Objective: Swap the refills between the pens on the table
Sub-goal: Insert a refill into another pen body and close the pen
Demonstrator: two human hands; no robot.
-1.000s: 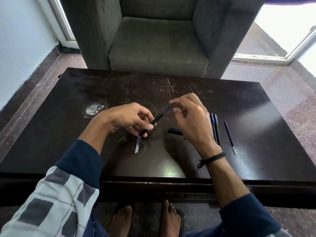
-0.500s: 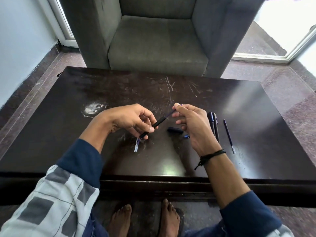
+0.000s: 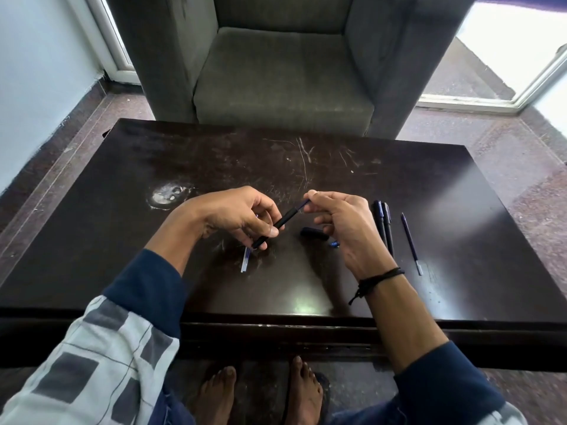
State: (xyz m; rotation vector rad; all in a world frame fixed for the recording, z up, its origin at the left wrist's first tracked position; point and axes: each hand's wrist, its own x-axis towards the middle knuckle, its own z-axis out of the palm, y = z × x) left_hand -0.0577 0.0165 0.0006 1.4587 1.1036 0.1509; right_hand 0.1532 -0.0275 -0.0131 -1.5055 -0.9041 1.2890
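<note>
Head view: our left hand (image 3: 236, 213) clenches the black pen (image 3: 276, 227), tilted and steady, so the fingers of our right hand (image 3: 343, 222), pinching the blue refill (image 3: 302, 205) at its far end, can slide it. A spare refill (image 3: 245, 262) waits on the worktop (image 3: 184, 286), near our left hand.

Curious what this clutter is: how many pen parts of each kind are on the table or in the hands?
Black pen bodies: 3, one in the left hand, two lying together.
Refills: 3, one pinched by the right hand, two loose.
Black cap: 1
Small blue piece: 1
Total: 8
</note>
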